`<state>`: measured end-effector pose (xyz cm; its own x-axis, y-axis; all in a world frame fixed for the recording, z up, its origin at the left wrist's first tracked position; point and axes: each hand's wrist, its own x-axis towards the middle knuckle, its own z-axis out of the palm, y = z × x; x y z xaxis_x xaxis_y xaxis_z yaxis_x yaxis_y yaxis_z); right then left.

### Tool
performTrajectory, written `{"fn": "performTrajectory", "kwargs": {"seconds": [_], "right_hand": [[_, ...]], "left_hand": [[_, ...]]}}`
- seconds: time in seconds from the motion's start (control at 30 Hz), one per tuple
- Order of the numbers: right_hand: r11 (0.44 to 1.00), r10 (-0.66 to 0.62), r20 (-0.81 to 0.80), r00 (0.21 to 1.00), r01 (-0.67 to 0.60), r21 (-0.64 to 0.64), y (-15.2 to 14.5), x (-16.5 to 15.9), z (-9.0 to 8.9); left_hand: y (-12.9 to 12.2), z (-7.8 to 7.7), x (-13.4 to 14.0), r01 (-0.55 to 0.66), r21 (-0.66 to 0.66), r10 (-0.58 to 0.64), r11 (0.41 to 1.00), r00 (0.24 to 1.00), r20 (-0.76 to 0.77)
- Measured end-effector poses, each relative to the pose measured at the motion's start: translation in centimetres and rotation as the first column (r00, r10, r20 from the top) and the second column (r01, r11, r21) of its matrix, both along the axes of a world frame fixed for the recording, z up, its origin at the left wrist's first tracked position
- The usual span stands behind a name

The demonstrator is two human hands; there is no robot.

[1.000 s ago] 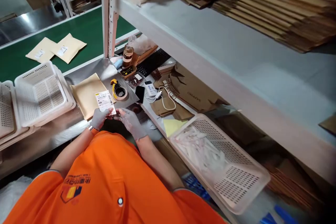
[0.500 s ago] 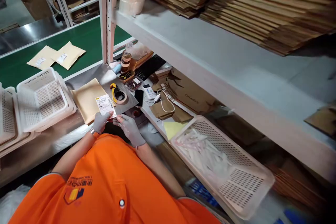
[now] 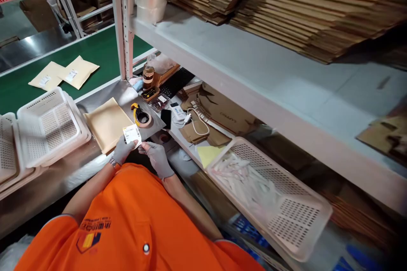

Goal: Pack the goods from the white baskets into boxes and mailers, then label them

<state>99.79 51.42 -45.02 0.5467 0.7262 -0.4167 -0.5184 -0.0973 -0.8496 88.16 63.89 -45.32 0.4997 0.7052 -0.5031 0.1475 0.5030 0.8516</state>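
A white shipping label (image 3: pixel 131 134) with printed text and barcodes is held up in front of me. My left hand (image 3: pixel 123 149), in a grey glove with bare fingertips, pinches its lower left part. At the label's lower right corner, the fingers of my right hand (image 3: pixel 154 155), gloved the same way, are pressed together on its edge. Just beyond lies a tan padded envelope (image 3: pixel 108 125) flat on the metal table (image 3: pixel 92 103). A yellow and black tape dispenser (image 3: pixel 140 116) with a roll of tape sits right of the envelope.
White perforated baskets (image 3: pixel 51 127) are stacked at left. Two labelled mailers (image 3: pixel 72 73) lie on the green conveyor belt (image 3: pixel 104 48). A phone (image 3: pixel 165 118) and a white cable are at the table's right. A long basket (image 3: pixel 294 224) holds white strips; a shelf (image 3: pixel 254 55) with flattened cartons overhangs.
The label has been lifted and shifted slightly right, and it tilts differently between my hands. It covers less of the padded envelope. The whole view has shifted a little.
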Motion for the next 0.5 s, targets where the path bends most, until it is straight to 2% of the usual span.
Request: {"fn": "performTrajectory", "kwargs": {"seconds": [0.03, 0.1, 0.13, 0.2, 0.27, 0.37, 0.43, 0.5], "right_hand": [[1.000, -0.012, 0.003, 1.000, 0.012, 0.002, -0.1, 0.0, 0.0], [0.999, -0.034, 0.017, 0.999, 0.034, 0.004, -0.2, 0.1, 0.0], [0.999, -0.041, 0.029, 0.999, 0.041, 0.004, -0.3, 0.2, 0.0], [0.999, -0.035, 0.076, 0.997, 0.035, 0.007, -0.5, 0.3, 0.0], [1.000, -0.007, 0.151, 0.989, 0.006, 0.005, -0.7, 0.4, 0.2], [0.999, 0.035, 0.225, 0.974, -0.037, 0.003, -1.2, 0.5, 0.3], [0.998, 0.054, 0.197, 0.979, -0.057, 0.009, -1.8, 0.7, 0.1], [0.998, 0.053, 0.133, 0.990, -0.058, 0.031, -3.0, 1.5, -0.5]], "left_hand": [[0.0, 0.2, 0.0, -0.039, 0.106, 0.046, 0.994, 0.997, -0.063], [-0.1, 0.7, -0.1, -0.067, 0.357, 0.121, 0.932, 0.984, -0.131], [-0.2, 1.1, -0.2, -0.028, 0.450, 0.095, 0.893, 0.987, -0.127], [-0.5, 1.8, -0.3, 0.126, 0.525, -0.090, 0.842, 0.992, -0.094], [-0.8, 2.2, -0.3, 0.264, 0.519, -0.259, 0.813, 0.962, -0.083], [-1.3, 2.2, 0.1, 0.320, 0.511, -0.302, 0.798, 0.946, -0.120], [-1.4, 1.9, 0.5, 0.305, 0.464, -0.282, 0.832, 0.952, -0.119], [-1.2, 1.6, 1.0, 0.230, 0.303, -0.229, 0.925, 0.973, -0.038]]}}
